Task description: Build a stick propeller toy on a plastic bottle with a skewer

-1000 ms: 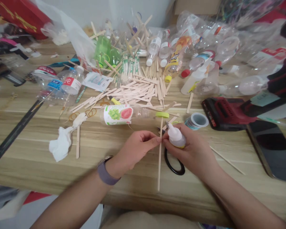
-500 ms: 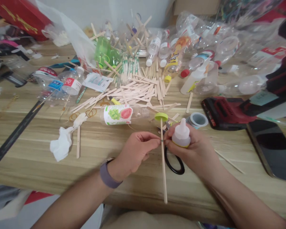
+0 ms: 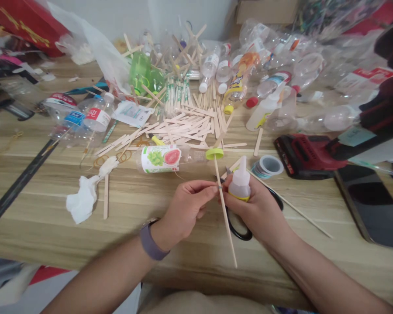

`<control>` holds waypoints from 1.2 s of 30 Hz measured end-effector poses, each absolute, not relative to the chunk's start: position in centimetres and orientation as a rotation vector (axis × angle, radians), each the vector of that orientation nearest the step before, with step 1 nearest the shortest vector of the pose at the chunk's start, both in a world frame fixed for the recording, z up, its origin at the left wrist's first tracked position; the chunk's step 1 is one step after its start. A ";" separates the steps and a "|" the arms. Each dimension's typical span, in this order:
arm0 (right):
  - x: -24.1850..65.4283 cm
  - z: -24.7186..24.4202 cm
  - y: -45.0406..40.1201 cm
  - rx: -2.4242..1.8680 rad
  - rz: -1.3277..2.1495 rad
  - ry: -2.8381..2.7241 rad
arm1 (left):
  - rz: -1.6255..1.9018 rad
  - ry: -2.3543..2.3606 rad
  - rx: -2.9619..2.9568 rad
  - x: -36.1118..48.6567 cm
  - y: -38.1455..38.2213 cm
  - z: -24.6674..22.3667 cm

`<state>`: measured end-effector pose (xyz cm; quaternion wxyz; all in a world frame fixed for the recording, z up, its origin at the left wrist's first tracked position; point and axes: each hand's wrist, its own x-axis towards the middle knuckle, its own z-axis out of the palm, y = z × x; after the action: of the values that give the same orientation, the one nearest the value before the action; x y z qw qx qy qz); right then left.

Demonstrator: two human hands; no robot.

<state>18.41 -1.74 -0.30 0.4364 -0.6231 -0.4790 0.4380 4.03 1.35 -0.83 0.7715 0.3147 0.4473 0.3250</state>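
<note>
Grip first: the left hand (image 3: 190, 209) has thumb and forefinger pinching the wooden stick (image 3: 225, 213) at a dark band, while the right hand (image 3: 260, 211) curls round a nozzled bottle (image 3: 239, 190), its fingertips close to that band. A green cap (image 3: 214, 153) sits at the stick's far end; the near end slants past the scissors (image 3: 244, 237) above the counter (image 3: 134, 248). Handling the band seems the step underway; the next move probably calls for a steady pinch.

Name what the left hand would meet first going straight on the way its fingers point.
Most likely the thin wooden stick, by the fingertips of the left hand, with the right hand just beyond; whether the left touches the stick is unclear.
</note>
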 end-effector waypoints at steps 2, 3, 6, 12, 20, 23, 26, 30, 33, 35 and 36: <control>18.3 -0.4 -1.8 -1.526 1.110 -1.158 | 0.694 0.954 0.673 4.1 1.3 -0.9; 18.2 -0.5 -1.8 -1.515 1.117 -1.142 | 0.688 0.943 0.677 4.1 1.3 -1.0; 18.1 -0.4 -1.8 -1.503 1.135 -1.126 | 0.667 0.918 0.725 4.1 1.3 -1.1; 18.2 -0.3 -1.7 -1.489 1.130 -1.199 | 0.736 0.924 0.922 4.2 1.1 -0.9; 18.6 -0.5 -1.6 -1.435 0.963 -1.408 | 0.827 1.038 0.832 3.4 1.9 -0.9; 18.6 -1.1 -1.5 -1.378 0.889 -1.514 | 0.861 1.042 0.830 3.3 2.2 -1.0; 18.9 -1.9 -1.2 -1.379 0.914 -1.595 | 0.863 1.013 0.836 3.4 2.3 -1.3; 19.4 -2.4 -0.9 -1.391 0.927 -1.672 | 0.890 0.976 0.841 3.5 2.3 -1.6; 20.2 -1.4 -1.2 -1.465 0.869 -1.669 | 0.888 0.992 0.840 3.5 2.4 -1.6; 20.6 -0.1 -2.1 -1.514 0.771 -1.695 | 0.891 1.001 0.835 3.6 2.3 -1.4; 20.8 0.7 -2.8 -1.533 0.677 -1.716 | 0.893 1.002 0.831 3.6 2.3 -1.4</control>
<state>20.78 -2.84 0.66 0.3630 -0.5955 -0.6666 0.2630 3.63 2.32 -1.39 0.7044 0.3736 0.4505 0.4016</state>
